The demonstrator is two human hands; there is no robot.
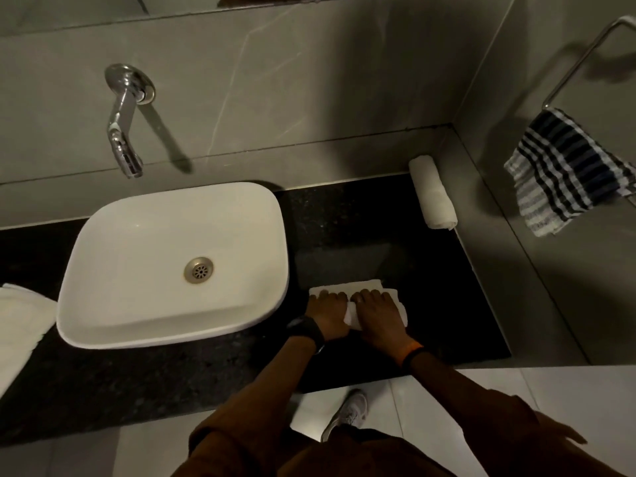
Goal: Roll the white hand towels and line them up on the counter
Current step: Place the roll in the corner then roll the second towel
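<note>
A white hand towel (347,288) lies on the black counter (378,242), to the right of the basin, partly rolled. My left hand (327,309) and my right hand (378,311) press side by side on the rolled part, fingers curled over it. A short flat strip of towel shows beyond my fingertips. One finished rolled white towel (432,192) lies at the counter's back right corner, along the side wall. More white towel fabric (20,325) sits at the left edge of the counter.
A white basin (103,235) fills the counter's middle left, with a chrome wall tap (124,132) above it. A striped cloth (564,173) hangs from a rail on the right wall. My shoe (347,413) stands on the tiled floor below the counter edge.
</note>
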